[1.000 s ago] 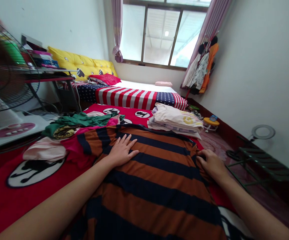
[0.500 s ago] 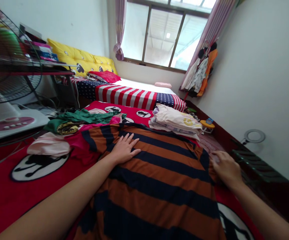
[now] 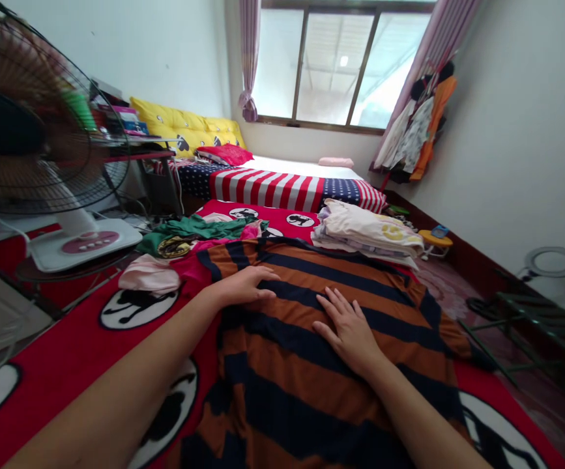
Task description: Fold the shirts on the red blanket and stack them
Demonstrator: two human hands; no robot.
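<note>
Where the striped shirt (image 3: 287,391) lies: spread flat on the red blanket (image 3: 67,352), its near hem cut off by the bottom edge.
Left hand (image 3: 243,286): palm down near the shirt's left edge, fingers straight and close together, clamping nothing; the cloth under the forearm is hidden.
Right hand (image 3: 348,332): flat on the shirt's middle, fingers spread, gripping nothing.
Folded pile (image 3: 370,231): just beyond the shirt's far right corner.
Crumpled clothes (image 3: 194,229): far left, tangled, hard to tell apart.
Fan (image 3: 42,130): left, partly cropped.
</note>
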